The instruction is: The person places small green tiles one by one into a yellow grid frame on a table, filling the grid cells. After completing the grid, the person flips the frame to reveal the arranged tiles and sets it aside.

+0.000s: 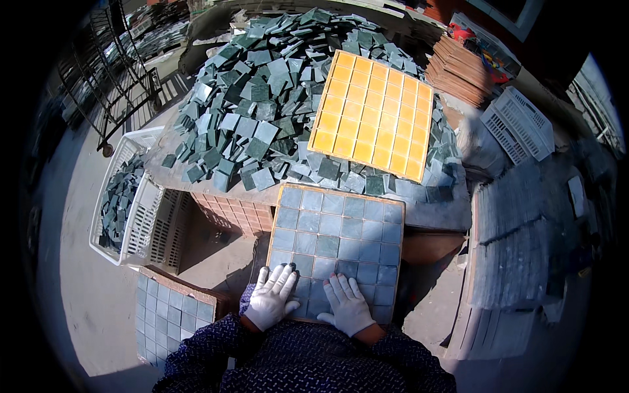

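Note:
A square tray (283,196) filled with grey-blue mosaic tiles lies in front of me on the table edge. My left hand (274,296), in a white glove, rests flat with fingers spread on the tray's near left corner. My right hand (347,302), also gloved, lies flat on the tiles at the near middle. Neither hand holds anything. Behind the tray a large heap of loose dark green tiles (262,98) covers the table, with an empty yellow grid mould (373,114) lying on the heap.
A white plastic crate (131,196) with green tiles stands at the left, another filled tile tray (164,314) below it. Stacks of grey tile sheets (511,255) sit at the right, a white basket (517,124) and brown boards (458,69) beyond. A metal rack (111,78) stands far left.

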Tool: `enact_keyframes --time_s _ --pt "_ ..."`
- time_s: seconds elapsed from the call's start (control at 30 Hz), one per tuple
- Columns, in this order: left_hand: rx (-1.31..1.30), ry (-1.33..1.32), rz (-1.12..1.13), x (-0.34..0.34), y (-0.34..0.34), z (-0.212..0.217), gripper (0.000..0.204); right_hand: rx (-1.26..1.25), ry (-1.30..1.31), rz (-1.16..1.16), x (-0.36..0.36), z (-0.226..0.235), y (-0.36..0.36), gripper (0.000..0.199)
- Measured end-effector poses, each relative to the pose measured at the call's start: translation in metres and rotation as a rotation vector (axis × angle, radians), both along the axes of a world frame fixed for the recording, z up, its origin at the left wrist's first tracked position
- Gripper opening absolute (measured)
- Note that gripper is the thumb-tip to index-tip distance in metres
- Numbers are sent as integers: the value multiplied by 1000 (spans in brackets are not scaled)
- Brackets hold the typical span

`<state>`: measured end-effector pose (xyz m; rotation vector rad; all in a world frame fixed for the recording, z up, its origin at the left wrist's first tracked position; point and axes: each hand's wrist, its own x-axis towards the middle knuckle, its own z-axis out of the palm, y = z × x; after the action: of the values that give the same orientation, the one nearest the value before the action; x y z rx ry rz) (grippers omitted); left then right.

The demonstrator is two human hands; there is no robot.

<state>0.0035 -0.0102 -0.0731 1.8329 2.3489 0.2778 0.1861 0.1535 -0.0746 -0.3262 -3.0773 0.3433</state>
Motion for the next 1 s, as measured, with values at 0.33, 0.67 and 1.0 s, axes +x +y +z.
enact_keyframes --time_s 0.33,0.67,1.0 --pt "-40 56 -170 14 10 3 82 18 125 -529 24 -7 133 91" --pt "20 33 -355 32 60 10 81 32 75 -645 -24 -14 151 91" --pt "-14 38 -295 16 -1 -5 70 -249 386 -688 82 -19 115 82"
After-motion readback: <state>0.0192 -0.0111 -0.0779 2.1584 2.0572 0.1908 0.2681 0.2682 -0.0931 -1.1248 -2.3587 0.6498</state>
